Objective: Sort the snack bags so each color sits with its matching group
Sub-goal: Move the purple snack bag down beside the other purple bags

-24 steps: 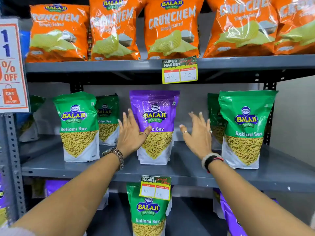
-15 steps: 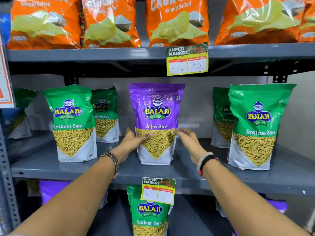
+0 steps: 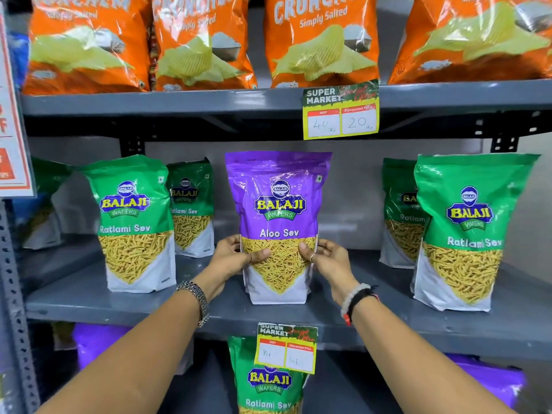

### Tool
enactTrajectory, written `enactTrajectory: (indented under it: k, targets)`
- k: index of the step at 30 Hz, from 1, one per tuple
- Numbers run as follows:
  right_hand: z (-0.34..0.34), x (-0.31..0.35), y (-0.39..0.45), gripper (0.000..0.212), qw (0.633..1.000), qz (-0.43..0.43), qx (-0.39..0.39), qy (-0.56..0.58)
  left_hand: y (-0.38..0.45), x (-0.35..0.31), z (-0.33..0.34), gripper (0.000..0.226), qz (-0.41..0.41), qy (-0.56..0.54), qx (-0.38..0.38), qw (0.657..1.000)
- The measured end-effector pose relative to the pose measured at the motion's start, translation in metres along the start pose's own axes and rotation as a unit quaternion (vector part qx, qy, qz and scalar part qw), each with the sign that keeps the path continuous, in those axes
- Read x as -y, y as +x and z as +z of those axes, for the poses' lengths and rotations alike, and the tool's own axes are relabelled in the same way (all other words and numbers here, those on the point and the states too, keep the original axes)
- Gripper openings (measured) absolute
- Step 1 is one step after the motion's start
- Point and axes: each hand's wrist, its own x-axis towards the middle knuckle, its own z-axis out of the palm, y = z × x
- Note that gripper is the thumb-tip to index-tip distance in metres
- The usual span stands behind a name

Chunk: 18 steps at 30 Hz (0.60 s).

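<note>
Purple bag [image 3: 277, 204] upright mid-shelf, between green bags [image 3: 134, 222] either side; gripped low at both edges, left hand [image 3: 231, 259] and right hand [image 3: 330, 259] with thumbs on the front and fingers curled behind; best lifted straight up, kept level, clear of the price tag [image 3: 340, 113] above; probably bound for the purple bags [image 3: 98, 345] below.
</note>
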Motion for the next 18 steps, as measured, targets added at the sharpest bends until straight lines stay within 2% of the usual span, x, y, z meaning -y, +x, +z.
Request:
enactTrajectory:
  k: [3,11,14,18]
  targets:
    - [0.008,0.001,-0.009,0.037,1.0,0.003,0.025,0.001,-0.015,-0.004,-0.014,0.034,-0.007,-0.002,-0.013,1.0]
    - [0.068,0.008,-0.057,0.023,0.993,-0.012,0.116,0.028,-0.083,-0.021,-0.092,0.05,0.007,0.009,-0.092,0.996]
    - [0.094,0.006,-0.085,0.02,0.985,-0.007,0.166,0.045,-0.117,-0.026,-0.128,0.067,0.009,0.008,-0.114,0.993]
    - [0.122,-0.014,-0.122,0.03,0.974,0.013,0.221,0.05,-0.16,-0.018,-0.173,0.078,-0.026,0.07,-0.12,0.99]
